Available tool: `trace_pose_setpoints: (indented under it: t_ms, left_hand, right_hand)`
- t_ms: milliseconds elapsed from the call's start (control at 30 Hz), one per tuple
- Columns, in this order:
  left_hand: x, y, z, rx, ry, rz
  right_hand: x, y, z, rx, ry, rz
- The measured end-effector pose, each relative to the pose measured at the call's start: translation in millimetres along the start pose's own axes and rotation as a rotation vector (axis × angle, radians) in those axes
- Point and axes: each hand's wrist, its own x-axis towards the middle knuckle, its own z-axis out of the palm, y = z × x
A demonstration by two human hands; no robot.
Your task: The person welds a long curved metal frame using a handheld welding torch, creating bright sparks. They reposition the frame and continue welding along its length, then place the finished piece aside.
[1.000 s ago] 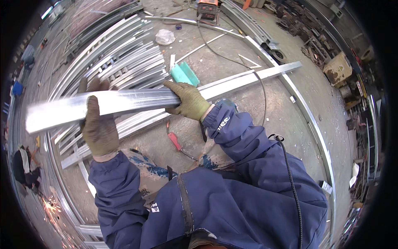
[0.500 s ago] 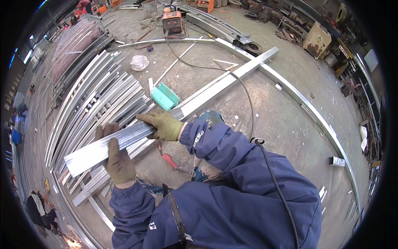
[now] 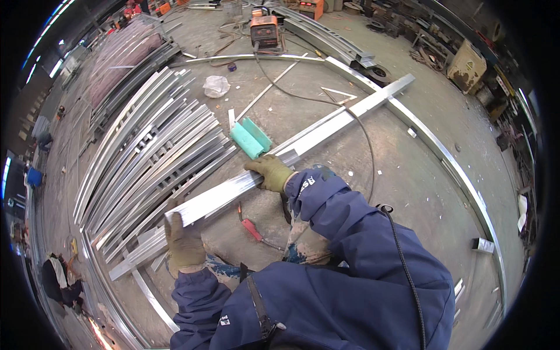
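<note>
Tube (image 3: 224, 197): straight, silver metal, flat-faced, with lengthwise lines along its surface. Upper face bright with glare, strongest toward the left end. Held near both ends and partly covered there. Pose: slanted, left end lower, just left of the frame's centre; right end near the middle. No bend seen.

Bar (image 3: 344, 122): silver metal, straight, much longer than the tube. Runs diagonally from the lower left of the frame to the upper right, roughly in line with the tube, which hides its middle stretch. Contact between the two cannot be confirmed.
</note>
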Motion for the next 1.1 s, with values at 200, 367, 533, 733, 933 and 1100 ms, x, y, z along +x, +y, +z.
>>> trace_pose_setpoints:
  t_ms: [200, 367, 533, 733, 933, 1100]
  left_hand:
    - [-3.3, -39.0, -29.2, 0.084, 0.278, -0.237]
    - [-11.7, -50.3, -19.2, 0.216, 0.361, -0.335]
    - [-16.8, -72.6, -22.3, 0.257, 0.367, -0.345]
    - [-6.7, -98.4, -33.6, 0.127, 0.471, -0.36]
    - [4.0, -136.2, -40.3, 0.041, 0.568, -0.423]
    - [3.9, -148.4, -49.9, 0.034, 0.585, -0.456]
  right_hand:
    - [10.7, 28.3, 31.6, -0.19, -0.247, 0.096]
    - [26.6, 38.1, 46.9, -0.29, -0.388, 0.162]
    - [32.2, 57.5, 69.4, -0.288, -0.367, 0.154]
    - [32.0, 52.3, 74.9, -0.235, -0.263, 0.116]
    - [24.1, 31.2, 87.1, 0.013, -0.23, 0.051]
    - [18.4, 25.0, 92.2, -0.002, -0.255, 0.05]
